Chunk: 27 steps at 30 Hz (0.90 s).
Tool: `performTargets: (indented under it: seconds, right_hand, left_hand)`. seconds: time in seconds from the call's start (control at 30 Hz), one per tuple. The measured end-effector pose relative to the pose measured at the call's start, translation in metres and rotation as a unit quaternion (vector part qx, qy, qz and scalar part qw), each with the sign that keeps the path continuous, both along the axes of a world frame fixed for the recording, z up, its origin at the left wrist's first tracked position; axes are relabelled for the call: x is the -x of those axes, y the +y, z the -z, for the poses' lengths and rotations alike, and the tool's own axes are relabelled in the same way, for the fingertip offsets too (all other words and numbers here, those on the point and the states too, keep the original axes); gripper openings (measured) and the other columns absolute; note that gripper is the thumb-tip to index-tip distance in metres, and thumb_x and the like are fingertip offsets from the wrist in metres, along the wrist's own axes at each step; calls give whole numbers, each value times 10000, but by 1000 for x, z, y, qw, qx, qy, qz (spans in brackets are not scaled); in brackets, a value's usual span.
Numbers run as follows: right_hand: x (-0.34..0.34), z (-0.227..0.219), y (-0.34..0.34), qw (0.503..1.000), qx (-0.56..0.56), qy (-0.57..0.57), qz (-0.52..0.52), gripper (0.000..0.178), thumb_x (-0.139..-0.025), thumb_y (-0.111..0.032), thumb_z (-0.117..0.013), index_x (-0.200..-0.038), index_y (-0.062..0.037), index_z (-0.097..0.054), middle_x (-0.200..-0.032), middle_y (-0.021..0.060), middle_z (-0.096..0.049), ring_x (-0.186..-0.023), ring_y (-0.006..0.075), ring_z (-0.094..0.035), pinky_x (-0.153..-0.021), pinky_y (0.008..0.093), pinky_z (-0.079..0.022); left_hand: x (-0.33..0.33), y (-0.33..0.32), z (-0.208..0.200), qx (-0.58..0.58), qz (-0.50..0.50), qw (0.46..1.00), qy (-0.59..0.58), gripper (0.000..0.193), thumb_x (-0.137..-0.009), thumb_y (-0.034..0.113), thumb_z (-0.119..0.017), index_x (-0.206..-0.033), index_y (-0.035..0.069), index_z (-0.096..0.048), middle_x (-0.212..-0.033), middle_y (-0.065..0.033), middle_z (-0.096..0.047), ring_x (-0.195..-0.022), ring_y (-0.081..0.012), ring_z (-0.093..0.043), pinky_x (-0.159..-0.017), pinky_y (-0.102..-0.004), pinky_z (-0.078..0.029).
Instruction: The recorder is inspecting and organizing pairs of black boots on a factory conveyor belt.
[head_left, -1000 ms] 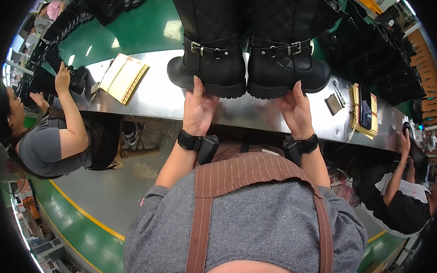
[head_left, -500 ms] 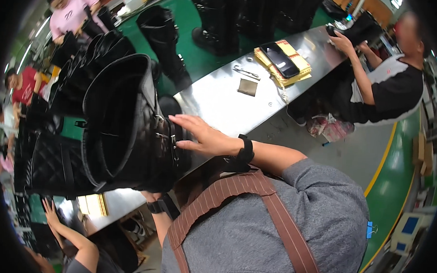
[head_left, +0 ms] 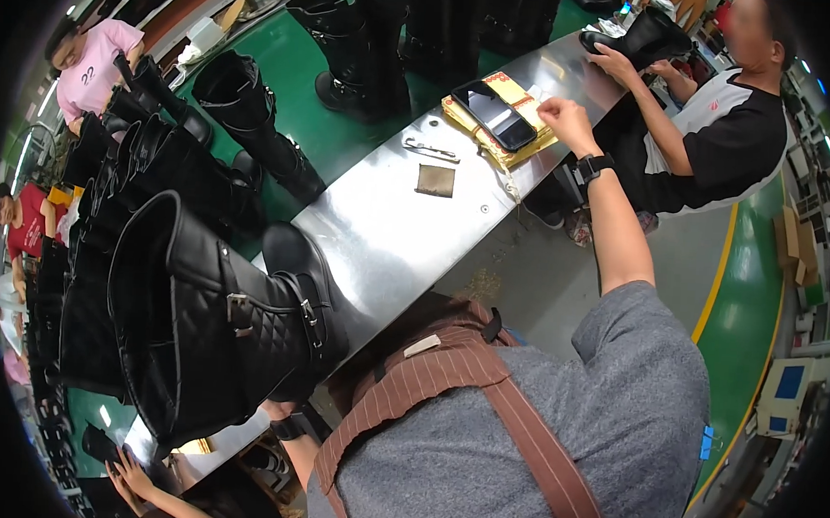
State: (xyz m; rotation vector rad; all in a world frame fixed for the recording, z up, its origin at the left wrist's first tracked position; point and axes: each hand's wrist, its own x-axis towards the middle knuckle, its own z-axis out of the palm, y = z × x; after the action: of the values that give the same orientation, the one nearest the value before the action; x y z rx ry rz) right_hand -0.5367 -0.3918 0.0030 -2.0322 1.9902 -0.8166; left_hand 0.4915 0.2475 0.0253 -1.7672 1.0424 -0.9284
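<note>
A tall black quilted boot (head_left: 204, 328) with metal buckles lies tilted at the near left of the metal bench, its wide top facing left. My left hand (head_left: 281, 409) is at the boot's near underside; the boot hides its fingers. My right hand (head_left: 569, 127) is over the right end of a stack of yellow paper slips (head_left: 503, 152), its fingers drawn together. Whether anything small is between those fingertips cannot be made out. A black phone (head_left: 497, 116) lies on the stack. Left of it on the bench are a small metal tool (head_left: 431, 150) and a dark square patch (head_left: 435, 180).
Several black boots (head_left: 354, 57) stand on the green surface beyond the metal bench (head_left: 379, 230). At right a co-worker (head_left: 717, 124) handles another boot (head_left: 642, 39). More co-workers are at the left, and another person's hands (head_left: 129, 476) show at the lower left.
My right hand has left the boot's buckle side and moved right and away to the yellow slips, its fingers closing. The boot has tipped, showing more of its foot. The view has shifted.
</note>
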Motion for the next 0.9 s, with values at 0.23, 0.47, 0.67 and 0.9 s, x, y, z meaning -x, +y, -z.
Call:
performTargets:
  seconds: [0.23,0.47,0.67,0.9]
  right_hand:
    - [-4,21,7,998,-30,-22,-42,154,-774,-26,-681,-925,-1,-699,-823,132,-709,-772,197,-695,-711,297,-526]
    - [5,41,-2,996,6,58,-61,216,-829,-154,-608,-806,60,-631,-741,249,-634,-700,360,-646,-608,439,-468]
    - [30,60,-27,988,33,35,-148,94,-826,33,-570,-890,13,-504,-774,172,-548,-715,305,-549,-675,382,-452]
    - [61,94,-47,986,12,-45,-161,146,-814,105,-565,-883,1,-489,-740,45,-485,-695,131,-479,-657,267,-431]
  left_hand:
    - [9,-7,-23,-77,-35,983,-163,475,-964,227,-398,-1436,174,-408,-1537,77,-233,-1319,-170,-377,-1049,-255,-365]
    - [355,-220,35,527,94,364,762,490,-973,356,-358,-1408,142,-430,-1450,9,-359,-1272,-198,-441,-1052,-315,-383]
    - [504,-296,41,436,-20,-193,878,550,-982,467,-323,-1383,113,-448,-1375,-50,-468,-1231,-222,-497,-1055,-366,-399]
    - [506,-294,42,423,-20,-306,853,619,-985,557,-309,-1359,91,-472,-1298,-97,-570,-1180,-244,-558,-1040,-404,-431]
